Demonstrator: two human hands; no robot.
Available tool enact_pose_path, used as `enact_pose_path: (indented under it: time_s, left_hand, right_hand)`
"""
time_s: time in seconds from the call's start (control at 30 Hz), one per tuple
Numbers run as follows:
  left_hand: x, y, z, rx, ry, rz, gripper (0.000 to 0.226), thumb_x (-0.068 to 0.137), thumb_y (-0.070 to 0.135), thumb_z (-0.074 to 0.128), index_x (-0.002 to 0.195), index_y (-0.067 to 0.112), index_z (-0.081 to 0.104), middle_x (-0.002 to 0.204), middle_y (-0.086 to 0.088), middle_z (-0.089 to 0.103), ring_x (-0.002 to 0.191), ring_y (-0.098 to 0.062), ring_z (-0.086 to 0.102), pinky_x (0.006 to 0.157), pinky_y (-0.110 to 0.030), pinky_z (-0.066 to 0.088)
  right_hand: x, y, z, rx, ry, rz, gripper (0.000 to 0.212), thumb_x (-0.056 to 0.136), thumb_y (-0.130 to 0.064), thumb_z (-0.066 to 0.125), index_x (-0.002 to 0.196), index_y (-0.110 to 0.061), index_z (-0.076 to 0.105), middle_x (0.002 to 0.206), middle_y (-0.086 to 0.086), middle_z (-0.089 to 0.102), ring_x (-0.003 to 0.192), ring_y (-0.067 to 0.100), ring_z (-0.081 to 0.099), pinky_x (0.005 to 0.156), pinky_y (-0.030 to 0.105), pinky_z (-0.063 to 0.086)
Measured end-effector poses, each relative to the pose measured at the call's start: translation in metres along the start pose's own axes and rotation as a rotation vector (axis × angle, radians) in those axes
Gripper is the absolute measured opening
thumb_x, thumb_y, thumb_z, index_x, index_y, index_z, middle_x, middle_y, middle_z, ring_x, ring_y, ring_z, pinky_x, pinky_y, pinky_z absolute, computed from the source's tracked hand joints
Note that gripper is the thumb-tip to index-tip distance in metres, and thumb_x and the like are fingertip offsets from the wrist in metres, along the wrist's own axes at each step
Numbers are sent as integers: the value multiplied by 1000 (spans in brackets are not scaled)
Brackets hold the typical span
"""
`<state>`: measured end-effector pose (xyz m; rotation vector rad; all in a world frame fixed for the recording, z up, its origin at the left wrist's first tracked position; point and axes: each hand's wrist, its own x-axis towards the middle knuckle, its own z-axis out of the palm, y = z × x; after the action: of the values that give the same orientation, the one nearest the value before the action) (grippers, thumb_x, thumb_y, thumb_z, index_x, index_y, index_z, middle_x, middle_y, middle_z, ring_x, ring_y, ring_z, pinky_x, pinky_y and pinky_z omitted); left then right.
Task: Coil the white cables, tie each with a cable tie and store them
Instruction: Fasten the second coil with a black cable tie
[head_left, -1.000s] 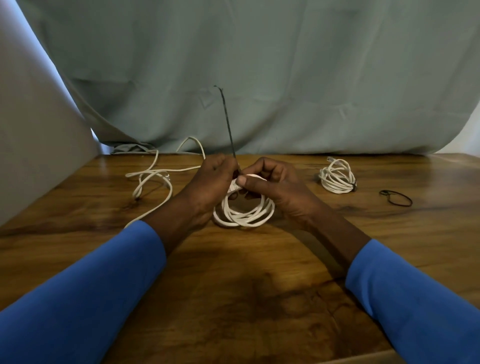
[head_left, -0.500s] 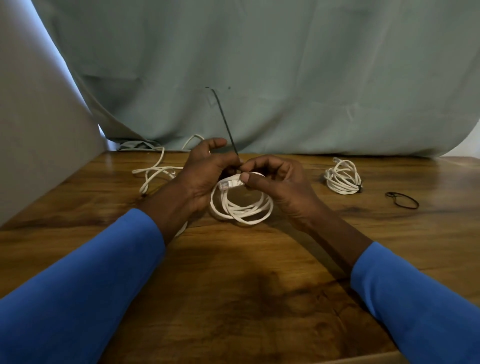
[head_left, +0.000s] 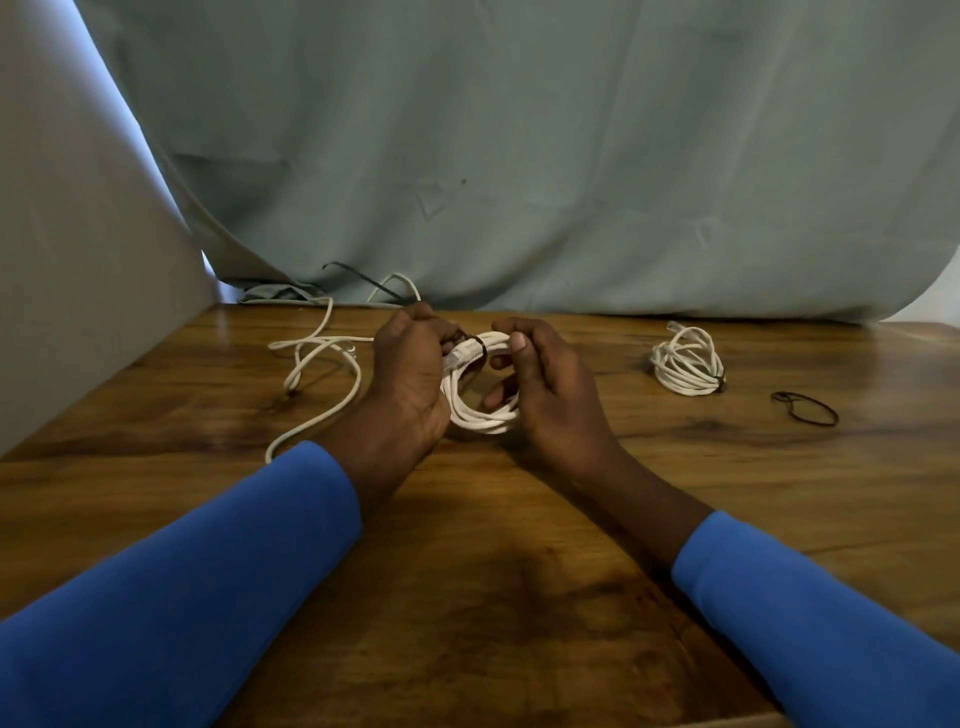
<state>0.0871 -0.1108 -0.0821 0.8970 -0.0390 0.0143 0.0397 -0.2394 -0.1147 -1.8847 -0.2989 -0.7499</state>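
- Coil (head_left: 480, 413) of white cable: centre of frame, held between both hands just above the table (head_left: 467, 571), lower turns near or on the wood.
- Cable tie (head_left: 478, 347): a dark band now wraps the top of the coil beside the plug end. A second ago its tail stood almost upright above the hands. Now the tail (head_left: 363, 279) lies low, slanting to the upper left behind the left hand.
- Judgement: the tie has been drawn through and is being cinched, so this coil is close to bound. Whether it is fully tight cannot be told.
- Left hand (head_left: 410, 374): fingers curled closed, gripping the tie where the tail leaves the fist.
- Right hand (head_left: 550, 395): thumb and fingers clamped on the top turns of the coil, bracing it against the pull.
- Tied coil (head_left: 685, 364): right of centre, resting on the table with a dark tie on its lower right edge. One cable looks finished.
- Loose cable (head_left: 322, 358): left of the hands, uncoiled and sprawling. Likely next.
- Black loop (head_left: 805, 408): far right, well apart from the hands, probably a spare tie.
- No storage place in view.
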Motion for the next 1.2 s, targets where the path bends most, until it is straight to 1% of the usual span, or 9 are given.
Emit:
enact_pose_path:
  time_s: [0.13,0.23,0.4,0.53,0.6,0.7,0.9,1.07,1.2]
  left_hand:
    - [-8,2,2,18,4,30,29,91,-15,43,89,10,56,63,-7,49,43,-9,44,53,-27,45]
    - [-9,6,3,133,-25,-4,29,91,-12,46,92,5,68,64,-6,52,47,-9,45,52,-26,47]
    - [0,19,1,171,-50,-124,25,88,-10,56,106,-7,73,67,-8,50,42,-7,45,47,-21,50]
    - [2,26,1,158,-65,-108,28,90,-13,51,97,3,73,59,-6,53,43,-5,44,44,-19,48]
    - [-2,25,2,138,-48,-65,26,90,-16,53,93,5,68,57,-6,52,42,-7,45,44,-20,47]
    - [-3,21,3,141,-11,13,32,89,-19,54,82,12,56,50,-3,49,37,-9,47,42,-21,45]
    - [-2,11,5,264,-12,77,42,89,-17,56,71,18,41,61,-6,42,50,-17,48,52,-28,46]
    - [-3,9,7,319,0,87,45,91,-16,55,67,19,38,59,-3,40,50,-17,47,53,-29,45]
    - [-4,11,10,374,25,102,34,91,-16,52,72,12,48,58,-5,44,45,-14,47,46,-24,45]
  right_hand:
    - [-1,2,2,-113,0,-7,30,113,-27,41,119,-15,67,84,-4,68,74,14,69,68,38,59]
    - [-2,-1,-2,-150,-47,-37,32,113,-27,39,119,-14,67,80,-8,64,73,6,63,66,31,52]
    - [1,-8,-5,-61,-26,-112,30,113,-28,41,112,-10,65,78,0,63,66,16,61,60,41,53]
    - [1,-14,-3,12,-51,-75,27,112,-24,43,117,-11,66,79,-8,64,67,7,61,62,34,51]
    - [1,-16,-4,29,-114,-75,27,112,-19,43,124,-11,66,84,-17,68,72,0,63,68,24,49]
    - [1,-22,-6,73,-216,-29,29,112,-12,41,126,-8,67,75,-30,67,70,-8,64,67,10,45]
    - [8,-26,-13,314,-242,125,15,99,0,64,111,7,67,94,12,72,69,3,67,63,15,52]
    - [12,-27,-21,371,-342,193,25,91,20,58,109,5,67,78,4,72,58,0,66,55,14,51]
    - [10,-26,-21,410,-354,208,21,92,19,58,107,6,66,78,7,71,54,2,65,52,14,50]
